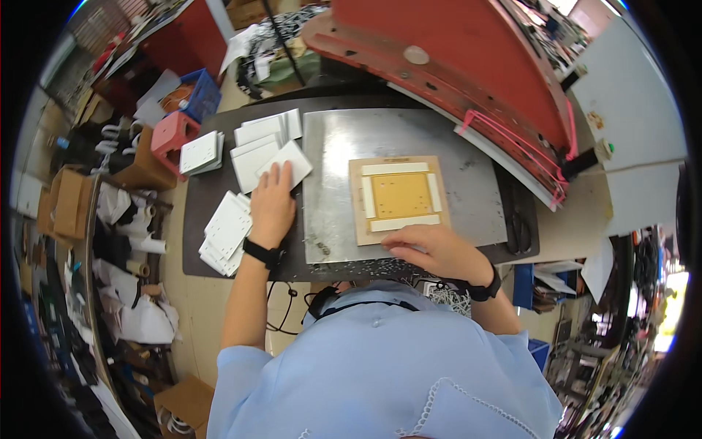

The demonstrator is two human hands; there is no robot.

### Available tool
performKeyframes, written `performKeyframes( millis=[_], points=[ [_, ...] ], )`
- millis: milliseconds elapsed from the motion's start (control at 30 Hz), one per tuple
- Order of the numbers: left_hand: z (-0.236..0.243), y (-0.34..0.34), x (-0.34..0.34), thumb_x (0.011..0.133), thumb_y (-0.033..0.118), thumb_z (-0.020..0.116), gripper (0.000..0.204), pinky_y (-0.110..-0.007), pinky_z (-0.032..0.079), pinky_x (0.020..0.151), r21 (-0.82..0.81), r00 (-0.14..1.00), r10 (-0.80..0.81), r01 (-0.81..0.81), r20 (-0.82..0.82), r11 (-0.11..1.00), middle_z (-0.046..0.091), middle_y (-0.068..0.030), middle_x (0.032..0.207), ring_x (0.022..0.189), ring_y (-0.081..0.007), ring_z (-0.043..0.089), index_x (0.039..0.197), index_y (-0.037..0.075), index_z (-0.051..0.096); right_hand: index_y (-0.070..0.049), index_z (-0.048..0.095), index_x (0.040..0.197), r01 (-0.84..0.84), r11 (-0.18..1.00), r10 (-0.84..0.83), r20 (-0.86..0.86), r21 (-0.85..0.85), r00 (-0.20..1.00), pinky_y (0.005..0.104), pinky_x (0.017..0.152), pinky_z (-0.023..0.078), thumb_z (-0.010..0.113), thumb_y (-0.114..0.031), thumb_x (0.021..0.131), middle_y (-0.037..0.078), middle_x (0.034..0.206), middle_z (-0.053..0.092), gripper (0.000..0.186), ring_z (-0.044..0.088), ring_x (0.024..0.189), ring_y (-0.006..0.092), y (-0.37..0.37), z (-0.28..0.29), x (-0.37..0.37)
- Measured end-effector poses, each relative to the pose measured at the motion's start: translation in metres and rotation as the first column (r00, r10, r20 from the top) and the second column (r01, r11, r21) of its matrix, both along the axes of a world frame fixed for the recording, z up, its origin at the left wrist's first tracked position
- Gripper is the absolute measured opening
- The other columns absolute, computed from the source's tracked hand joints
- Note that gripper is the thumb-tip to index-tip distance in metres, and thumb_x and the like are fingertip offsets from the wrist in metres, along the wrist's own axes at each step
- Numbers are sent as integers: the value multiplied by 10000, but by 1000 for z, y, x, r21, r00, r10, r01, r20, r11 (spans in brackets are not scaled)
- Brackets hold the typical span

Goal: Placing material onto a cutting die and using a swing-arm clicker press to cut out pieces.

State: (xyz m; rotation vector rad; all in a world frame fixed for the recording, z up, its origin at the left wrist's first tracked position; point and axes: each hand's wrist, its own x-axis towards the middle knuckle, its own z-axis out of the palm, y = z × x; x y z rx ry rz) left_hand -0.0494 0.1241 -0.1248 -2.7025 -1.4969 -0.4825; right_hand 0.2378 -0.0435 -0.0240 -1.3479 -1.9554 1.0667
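My left hand [272, 208] reaches over the stacked white cards, fingers stretched out onto the top card [295, 167], which lies askew on the pile. The fingertips touch it, and I see no grip around its edge. My right hand [437, 254] rests at the near edge of a tan wooden die board [357, 212], fingers and thumb slightly apart with nothing visible between them. The board has a yellow middle [401, 196] framed by pale strips. It lies on a grey metal plate [333, 219]. Punched white cards [225, 228] are piled by my left forearm.
Another stack of punched cards [200, 154] sits at the table's far left. A raised red machine head [453, 51] with a pink cord [512, 144] overhangs the far right. Black scissors [521, 233] lie right of the plate. A red stool [172, 137] and blue crate [202, 95] stand beyond.
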Motion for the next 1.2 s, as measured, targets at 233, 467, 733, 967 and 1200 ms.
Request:
performKeyframes(
  millis=[233, 467, 733, 967, 1200],
  points=[
    [5, -4, 6, 839, -18, 540, 227, -404, 534, 750, 104, 998, 9, -15, 61, 994, 691, -133, 1009, 869, -312, 671, 1048, 23, 619, -20, 671, 1079, 240, 962, -261, -180, -131, 948, 333, 742, 517, 597, -190, 963, 117, 918, 723, 220, 683, 809, 254, -32, -20, 16],
    [15, 3, 1, 853, 161, 706, 515, -455, 495, 915, 96, 983, 5, -23, 182, 995, 570, -238, 1274, 1135, -404, 566, 1319, 40, 523, -7, 655, 1133, 247, 956, -280, -242, -159, 929, 289, 806, 524, 583, -169, 983, 101, 968, 732, 233, 696, 903, 188, -22, -17, 11],
    [-11, 5, 6, 881, 167, 634, 484, -444, 549, 782, 137, 988, 98, -81, -120, 987, 558, -294, 1233, 1074, -426, 589, 1314, -3, 497, 12, 667, 1114, 301, 928, -353, -261, -220, 899, 280, 804, 534, 597, -136, 971, 113, 968, 730, 217, 696, 878, 165, -46, -23, 25],
    [73, -45, 42, 855, 25, 588, 322, -410, 548, 819, 388, 949, -211, 107, 236, 916, 695, -160, 1108, 974, -328, 682, 1173, 26, 640, 15, 637, 1182, 327, 883, -452, -428, -336, 782, 238, 700, 523, 518, -186, 1025, 64, 877, 700, 282, 661, 802, 118, -53, -36, 47],
    [70, -138, 113, 787, 102, 692, 502, -439, 466, 1034, 141, 749, -644, 628, 157, 765, 552, -211, 1369, 1259, -356, 551, 1277, 38, 598, -13, 621, 1183, 326, 811, -529, -374, -485, 762, 190, 545, 459, 535, -275, 1021, 4, 809, 657, 320, 583, 607, 51, -48, -25, 43]
  ],
)
